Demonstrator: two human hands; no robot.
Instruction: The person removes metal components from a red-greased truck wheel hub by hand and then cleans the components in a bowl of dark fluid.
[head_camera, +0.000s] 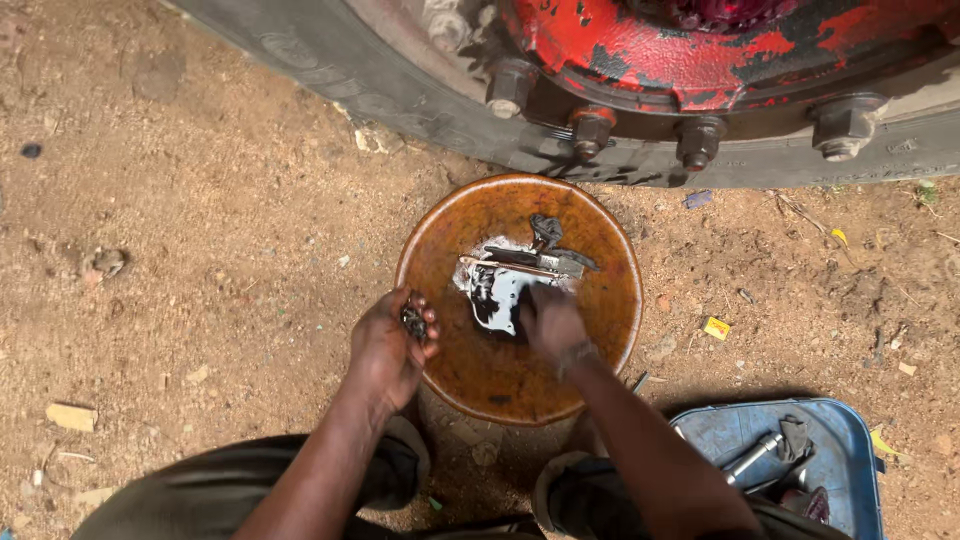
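Observation:
A round rusty-orange metal pan lies on the dirt below a large wheel. In its middle sit a pale greasy patch and several dark metal pieces. My left hand hovers at the pan's left rim, fingers closed on a small dark greasy part. My right hand is over the pan's middle, blurred, touching the greasy patch; what it holds, if anything, is unclear.
A big tyre and red hub with several large nuts fill the top. A blue tray with tools and a rag lies at lower right. My knees frame the pan's near edge. Dirt and stones lie all around.

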